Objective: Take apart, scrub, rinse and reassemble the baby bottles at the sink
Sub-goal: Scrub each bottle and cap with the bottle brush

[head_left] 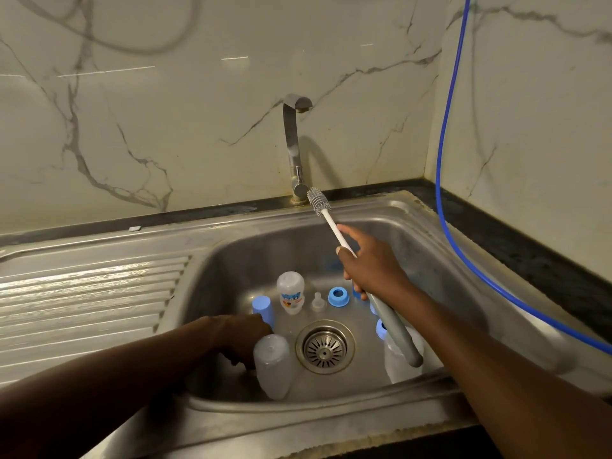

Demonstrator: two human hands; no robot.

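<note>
At the sink's (331, 397) near edge, left of the drain (324, 347), the left hand (241, 339) grips a clear bottle (275, 369) lying in the basin. Near the right wall a second bottle (395, 362) lies under the grey handle of the bottle brush (392, 324), which the right hand (374, 263) clasps mid-shaft, bristles up by the tap (293, 147) base. Beyond the drain sit a blue cap (263, 309), a printed bottle (290, 293), a teat (318, 301) and a blue ring (337, 297)
</note>
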